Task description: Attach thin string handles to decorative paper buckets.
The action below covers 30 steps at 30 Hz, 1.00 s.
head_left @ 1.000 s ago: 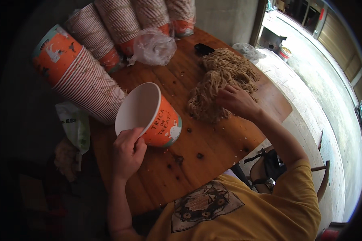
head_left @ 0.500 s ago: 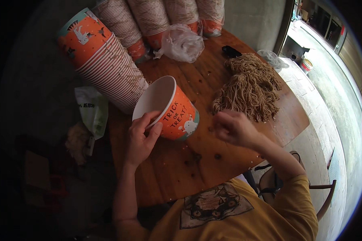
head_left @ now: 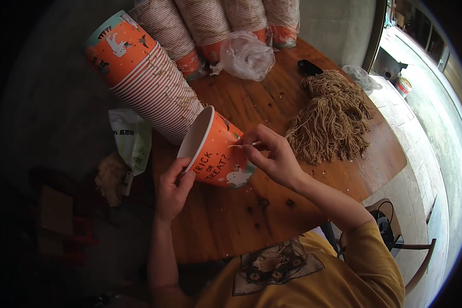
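Observation:
An orange paper bucket (head_left: 222, 149) with dark lettering and a white ghost figure is tilted over the wooden table, its white mouth toward the left. My left hand (head_left: 172, 191) grips its near rim between thumb and fingers. Beside the bucket's right wall, my right hand (head_left: 273, 158) pinches a thin pale strand (head_left: 235, 146) at the surface; whether the strand passes through the wall cannot be made out. A tan bundle of cut cords (head_left: 331, 118) lies to the right of that hand. Behind the bucket leans a tall stack of nested matching buckets (head_left: 156, 84).
Several plastic-wrapped bucket stacks (head_left: 203, 25) line the table's far edge. Crumpled clear plastic (head_left: 247, 55) lies before them, and a black object (head_left: 309, 67) sits near the cords. A white-green bag (head_left: 131, 136) hangs at the left edge of the wooden table (head_left: 220, 231).
My right hand has moved left from beside the cords to the bucket's wall, where it now pinches the strand. The bucket has turned slightly, and my left hand now holds nearer the rim's lower side.

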Tool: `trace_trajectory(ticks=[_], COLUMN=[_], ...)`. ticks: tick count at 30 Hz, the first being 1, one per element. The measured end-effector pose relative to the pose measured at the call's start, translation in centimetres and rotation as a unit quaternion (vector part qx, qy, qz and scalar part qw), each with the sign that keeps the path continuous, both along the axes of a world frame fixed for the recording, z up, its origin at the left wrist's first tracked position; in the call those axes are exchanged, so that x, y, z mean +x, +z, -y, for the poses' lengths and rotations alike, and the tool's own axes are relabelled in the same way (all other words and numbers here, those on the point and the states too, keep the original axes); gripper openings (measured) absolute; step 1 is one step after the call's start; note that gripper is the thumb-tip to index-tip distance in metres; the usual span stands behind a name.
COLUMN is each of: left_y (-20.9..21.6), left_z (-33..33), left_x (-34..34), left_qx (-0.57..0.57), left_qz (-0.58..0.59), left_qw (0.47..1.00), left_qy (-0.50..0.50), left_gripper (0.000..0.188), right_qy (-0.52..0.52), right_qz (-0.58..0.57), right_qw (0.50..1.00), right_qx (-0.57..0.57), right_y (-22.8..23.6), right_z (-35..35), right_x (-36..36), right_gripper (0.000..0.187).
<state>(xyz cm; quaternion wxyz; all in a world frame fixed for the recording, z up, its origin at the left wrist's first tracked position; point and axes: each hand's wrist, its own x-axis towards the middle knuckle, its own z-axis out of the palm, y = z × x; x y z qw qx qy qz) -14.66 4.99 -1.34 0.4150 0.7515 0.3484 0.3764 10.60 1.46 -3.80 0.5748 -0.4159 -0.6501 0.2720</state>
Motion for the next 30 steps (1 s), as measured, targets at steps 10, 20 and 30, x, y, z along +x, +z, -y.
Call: trace_trajectory(ticks=[10, 20, 30], left_y=[0.5, -1.2, 2.6], left_z=[-0.3, -5.1, -1.5], left_x=[0.1, 0.7, 4.1], left_qx=[-0.047, 0.004, -0.072], left_qz=[0.052, -0.004, 0.040], left_qw=[0.997, 1.000, 0.995], left_qy=[-0.039, -0.025, -0.061], left_gripper=[0.035, 0.025, 0.028], right_qy=[0.043, 0.025, -0.068], right_qz=[-0.011, -0.117, 0.046], right_qw=[0.998, 0.987, 0.994], right_qx=[-0.033, -0.103, 0.075], right_y=[-0.1, -1.4, 1.1], right_z=[-0.1, -3.4, 0.3], right_x=[-0.5, 2.6, 0.0], right_gripper=[0.008, 0.012, 0.009])
